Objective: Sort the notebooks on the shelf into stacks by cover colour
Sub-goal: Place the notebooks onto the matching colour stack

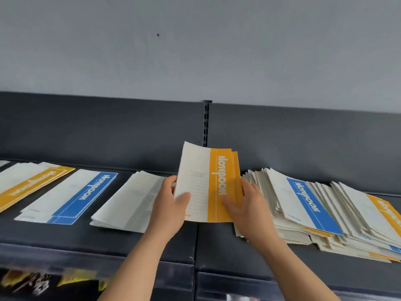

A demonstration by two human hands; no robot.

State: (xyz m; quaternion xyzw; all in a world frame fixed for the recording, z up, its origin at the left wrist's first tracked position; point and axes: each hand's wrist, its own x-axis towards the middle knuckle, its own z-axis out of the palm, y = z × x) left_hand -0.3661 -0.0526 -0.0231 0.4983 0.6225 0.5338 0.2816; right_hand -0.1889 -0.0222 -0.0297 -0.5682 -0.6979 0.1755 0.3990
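Gripping yellow notebooks (201, 170) edgewise — left hand (171, 206), right hand (247, 209).

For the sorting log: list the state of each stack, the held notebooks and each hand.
held notebooks, yellow, raised, slightly fanned.
left hand, grips their left edge.
right hand, grips their right edge.
yellow stack, flat, far left.
blue stack, flat, beside it.
white stack, flat, no colour showing.
unsorted pile, fanned out, blue cover on top.
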